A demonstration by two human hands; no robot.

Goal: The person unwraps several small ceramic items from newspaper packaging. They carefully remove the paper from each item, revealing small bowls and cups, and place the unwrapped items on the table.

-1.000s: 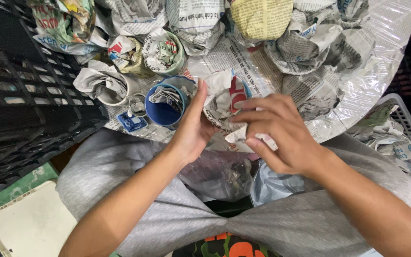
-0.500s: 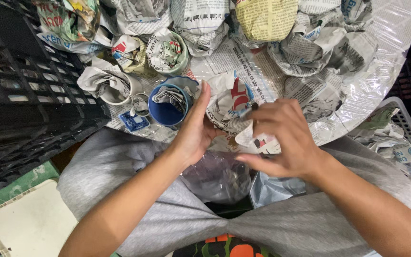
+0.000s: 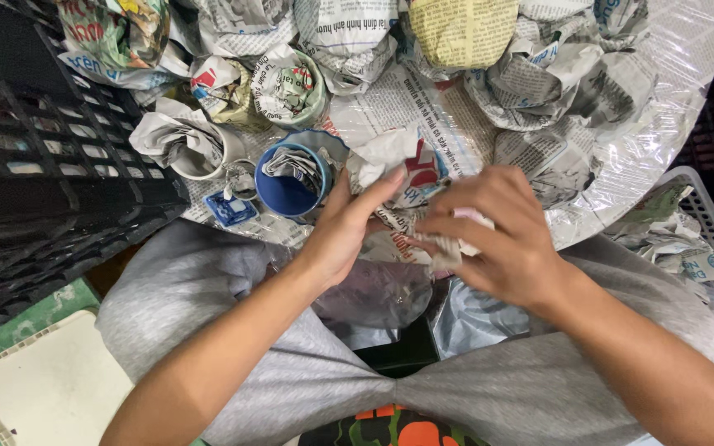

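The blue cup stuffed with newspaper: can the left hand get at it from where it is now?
Probably yes. The blue cup stands just left of the left hand, with nothing between them. But that hand, with the right hand, is busy on a crumpled newspaper bundle.

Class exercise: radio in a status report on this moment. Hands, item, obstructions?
Left hand and right hand both gripping a crumpled newspaper bundle. Bundle at table edge, contents hidden. Blue cup stuffed with paper sits close beside left hand; wrapped bundles crowd behind.
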